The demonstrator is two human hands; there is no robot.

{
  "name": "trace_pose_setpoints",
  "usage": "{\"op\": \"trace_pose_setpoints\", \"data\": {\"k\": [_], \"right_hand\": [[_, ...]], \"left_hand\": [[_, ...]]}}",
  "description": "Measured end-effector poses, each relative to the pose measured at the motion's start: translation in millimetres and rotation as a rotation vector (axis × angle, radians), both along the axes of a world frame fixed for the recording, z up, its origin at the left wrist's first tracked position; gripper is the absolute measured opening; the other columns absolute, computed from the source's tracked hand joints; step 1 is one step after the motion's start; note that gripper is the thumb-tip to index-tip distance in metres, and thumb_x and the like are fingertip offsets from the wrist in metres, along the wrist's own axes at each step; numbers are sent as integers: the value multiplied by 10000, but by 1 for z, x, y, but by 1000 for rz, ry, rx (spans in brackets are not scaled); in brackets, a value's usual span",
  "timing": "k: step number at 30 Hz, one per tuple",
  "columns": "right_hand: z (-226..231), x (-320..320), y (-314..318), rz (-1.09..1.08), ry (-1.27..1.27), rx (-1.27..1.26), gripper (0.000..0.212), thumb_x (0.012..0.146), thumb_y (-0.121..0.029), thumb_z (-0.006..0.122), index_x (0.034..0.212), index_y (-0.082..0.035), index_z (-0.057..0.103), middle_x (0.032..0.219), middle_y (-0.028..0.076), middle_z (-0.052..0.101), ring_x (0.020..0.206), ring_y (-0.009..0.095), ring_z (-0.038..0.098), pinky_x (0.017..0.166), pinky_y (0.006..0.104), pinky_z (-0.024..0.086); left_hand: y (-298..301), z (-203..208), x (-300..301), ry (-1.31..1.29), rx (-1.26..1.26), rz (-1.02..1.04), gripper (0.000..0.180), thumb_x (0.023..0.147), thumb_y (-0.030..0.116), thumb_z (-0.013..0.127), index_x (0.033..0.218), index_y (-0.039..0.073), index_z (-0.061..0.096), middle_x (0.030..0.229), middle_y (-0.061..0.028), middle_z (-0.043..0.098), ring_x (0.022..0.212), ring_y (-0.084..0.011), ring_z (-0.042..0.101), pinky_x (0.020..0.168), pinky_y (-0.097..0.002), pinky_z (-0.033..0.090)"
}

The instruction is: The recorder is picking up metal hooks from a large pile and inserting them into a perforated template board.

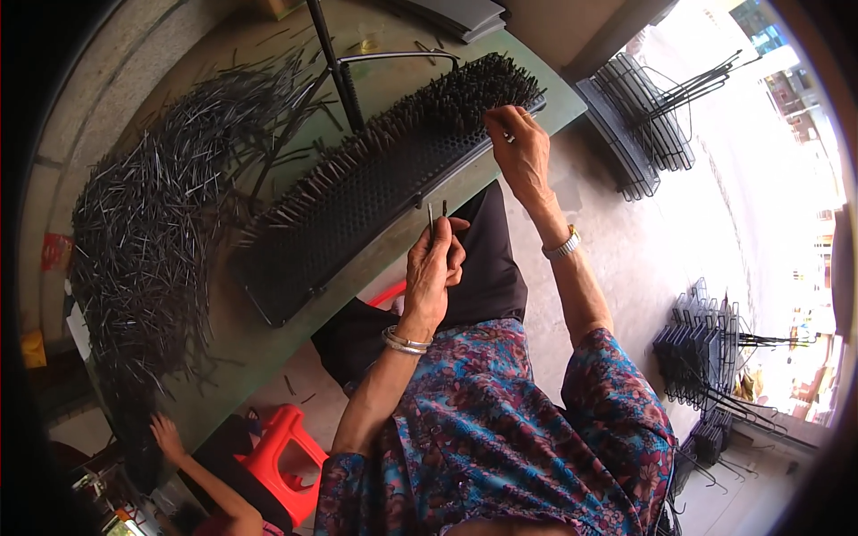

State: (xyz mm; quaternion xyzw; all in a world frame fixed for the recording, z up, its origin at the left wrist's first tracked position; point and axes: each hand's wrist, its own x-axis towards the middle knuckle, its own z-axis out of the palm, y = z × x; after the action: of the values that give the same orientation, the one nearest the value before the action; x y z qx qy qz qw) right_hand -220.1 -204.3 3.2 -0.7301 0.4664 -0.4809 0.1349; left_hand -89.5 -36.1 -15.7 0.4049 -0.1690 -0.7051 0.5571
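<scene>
A long black perforated rack (357, 210) lies slantwise along the table's near edge. Short dark rods (465, 98) stand upright in its holes, densest at the far right end and along the back rows; many holes at the front are bare. My left hand (433, 268) is just off the table edge, its fingers closed on a couple of thin dark rods (431, 221) that point upward. At the rack's right end, my right hand (520, 147) is pinched against the front corner; whatever lies between its fingertips is hidden.
A big heap of loose dark rods (161, 196) covers the table's (214, 397) left side. A dark metal post (344, 85) rises behind the rack. Another person's hand (166, 435) touches the heap's lower end. A red stool (290, 460) and black wire racks (643, 116) stand around.
</scene>
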Motion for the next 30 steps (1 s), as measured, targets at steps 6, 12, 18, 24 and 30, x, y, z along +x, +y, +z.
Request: {"op": "trace_pose_setpoints", "data": {"k": [6,12,18,24,30], "right_hand": [[0,1,0,-132,322,-55,114,862,-224,676,928,-131,688,904,80,584,726,229,605,632,360,466],[1,-5,5,-82,365,-41,161,863,-257,674,936,-114,692,887,97,583,761,256,600,667,368,462],[36,-5,65,525,187,519,146,880,-115,630,944,14,652,853,73,640,813,150,630,716,299,491],[43,-8,68,383,-56,702,125,885,-72,602,962,27,608,822,85,677,729,159,660,669,287,508],[34,-15,22,-117,41,-60,94,890,-56,619,960,-9,578,811,96,682,692,173,662,652,296,507]], "left_hand": [[-3,7,-1,-31,-24,9,355,1004,396,481,1029,71,622,607,73,359,490,-1,260,417,-173,198],[-4,6,-6,-69,-23,4,369,990,418,501,1010,74,634,609,84,359,494,4,264,415,-171,197],[-3,3,-1,-142,8,-16,381,979,449,501,943,87,617,591,69,357,452,-18,253,414,-185,205],[-6,1,-6,-70,99,40,480,983,503,451,1069,57,607,592,61,375,457,-16,248,399,-193,196],[-4,1,-7,30,61,46,430,1008,474,414,945,73,559,597,53,359,452,-27,226,400,-199,179]]}}
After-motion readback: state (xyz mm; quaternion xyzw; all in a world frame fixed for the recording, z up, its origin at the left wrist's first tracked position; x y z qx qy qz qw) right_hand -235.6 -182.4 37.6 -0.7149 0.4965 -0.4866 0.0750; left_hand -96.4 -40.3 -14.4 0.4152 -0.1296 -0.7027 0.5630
